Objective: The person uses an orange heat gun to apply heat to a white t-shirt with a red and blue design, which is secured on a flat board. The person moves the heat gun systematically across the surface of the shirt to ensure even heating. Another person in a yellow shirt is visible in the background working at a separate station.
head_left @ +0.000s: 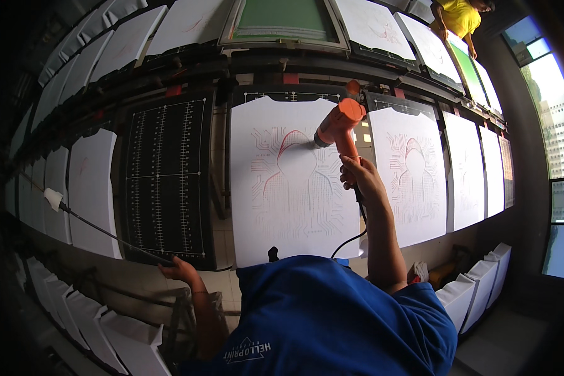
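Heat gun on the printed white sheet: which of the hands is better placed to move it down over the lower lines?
Right. The right hand already grips the orange heat gun over the printed sheet; the left hand rests at the black gridded board.

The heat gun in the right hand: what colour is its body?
Orange, with a dark nozzle; the head view shows the heat gun.

We see a blue short-sleeved shirt [338, 313] with a small white printed mark near the lower hem. Both forearms bare; left hand [178, 271] and right hand [359, 177] ungloved, no rings or watch visible.
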